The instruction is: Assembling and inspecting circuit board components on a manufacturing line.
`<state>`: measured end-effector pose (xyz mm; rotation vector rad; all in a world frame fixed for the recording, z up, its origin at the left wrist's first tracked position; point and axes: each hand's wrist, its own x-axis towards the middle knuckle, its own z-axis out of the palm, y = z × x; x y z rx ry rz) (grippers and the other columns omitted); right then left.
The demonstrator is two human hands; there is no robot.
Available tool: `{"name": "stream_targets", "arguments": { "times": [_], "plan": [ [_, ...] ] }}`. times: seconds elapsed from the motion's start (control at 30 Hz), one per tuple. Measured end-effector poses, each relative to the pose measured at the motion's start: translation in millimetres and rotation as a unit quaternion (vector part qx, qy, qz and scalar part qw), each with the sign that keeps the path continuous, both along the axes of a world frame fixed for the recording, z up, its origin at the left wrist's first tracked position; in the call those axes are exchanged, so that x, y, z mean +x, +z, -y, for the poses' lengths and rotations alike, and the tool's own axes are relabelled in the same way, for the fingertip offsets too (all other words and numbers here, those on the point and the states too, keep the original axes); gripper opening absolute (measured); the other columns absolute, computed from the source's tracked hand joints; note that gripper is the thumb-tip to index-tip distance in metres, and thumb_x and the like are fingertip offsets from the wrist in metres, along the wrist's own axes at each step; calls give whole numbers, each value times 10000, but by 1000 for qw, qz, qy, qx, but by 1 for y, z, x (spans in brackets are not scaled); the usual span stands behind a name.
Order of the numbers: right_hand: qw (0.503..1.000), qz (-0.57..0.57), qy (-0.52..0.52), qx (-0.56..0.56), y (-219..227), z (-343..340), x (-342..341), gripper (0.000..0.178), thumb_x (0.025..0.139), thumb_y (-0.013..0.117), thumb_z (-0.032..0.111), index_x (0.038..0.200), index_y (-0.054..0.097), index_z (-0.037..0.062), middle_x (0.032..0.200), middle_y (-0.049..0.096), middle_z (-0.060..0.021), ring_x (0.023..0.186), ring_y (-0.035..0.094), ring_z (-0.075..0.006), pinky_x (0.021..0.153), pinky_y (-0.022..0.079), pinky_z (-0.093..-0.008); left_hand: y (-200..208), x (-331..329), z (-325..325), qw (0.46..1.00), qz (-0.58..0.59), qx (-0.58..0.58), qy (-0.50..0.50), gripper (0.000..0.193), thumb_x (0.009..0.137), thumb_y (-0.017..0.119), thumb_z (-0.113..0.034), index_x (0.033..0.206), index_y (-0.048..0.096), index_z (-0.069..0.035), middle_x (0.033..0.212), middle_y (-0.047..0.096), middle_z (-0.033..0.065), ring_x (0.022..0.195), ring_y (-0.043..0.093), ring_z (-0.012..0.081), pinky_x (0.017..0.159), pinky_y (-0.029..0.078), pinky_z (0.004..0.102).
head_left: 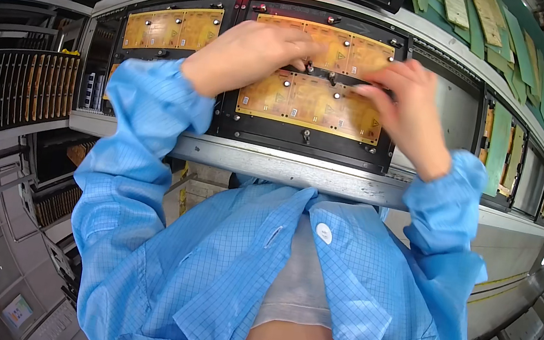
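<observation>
A black fixture frame holds two amber circuit board panels, one behind the other. My left hand reaches over the far panel, its bent, slightly blurred fingers closed at a small hold-down clip between the panels. Over the right ends of both panels is my right hand, with thumb and fingers apart and nothing visible between them. Just left of its thumb stands another clip. The near panel lies flat in the frame, and my left hand covers part of the far one.
Another amber panel sits in the fixture at left. A metal rail runs along the near edge. Slotted racks with boards stand at left. Green and tan strips are piled at the far right, beyond the conveyor.
</observation>
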<state>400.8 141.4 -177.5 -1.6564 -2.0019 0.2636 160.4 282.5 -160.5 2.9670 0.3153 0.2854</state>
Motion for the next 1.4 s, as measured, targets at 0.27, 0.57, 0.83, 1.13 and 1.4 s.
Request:
{"name": "stream_targets", "arguments": {
  "times": [0.27,0.57,0.83,1.13,1.4],
  "plan": [
    [997,-52,36,-48,1,72,7,315,684,824,138,962,706,47,847,638,-57,871,537,-274,825,423,-387,19,-87,53,981,-27,-131,140,217,743,752,-24,950,687,-7,1139,649,106,1189,593,323,1072,473,440],
    [995,44,-23,82,-37,79,-20,179,778,758,26,816,584,52,779,606,-41,786,567,-243,806,407,-422,9,-91,64,987,-29,-102,124,151,757,716,-29,899,673,-6,1170,651,100,1280,542,302,1148,417,458],
    [987,100,-129,3,-25,78,-41,166,852,728,141,850,576,74,792,576,-49,814,554,-267,889,366,-448,9,-88,48,997,-76,-19,-14,180,779,625,-89,943,650,-19,1096,657,87,1195,581,298,1046,487,390],
    [999,-35,11,3,-19,57,-70,304,733,809,243,880,601,77,885,579,-59,914,522,-281,899,350,-430,16,-70,13,993,-50,-84,-64,205,764,672,-72,962,664,-22,1026,653,89,1050,608,292,915,519,360],
    [979,172,113,0,-3,40,-78,54,795,621,127,825,607,84,868,559,-41,985,539,-217,963,363,-463,7,-88,-1,993,21,-115,36,232,768,709,-12,997,676,2,1029,672,114,1016,629,320,912,521,393]
  ]
}}
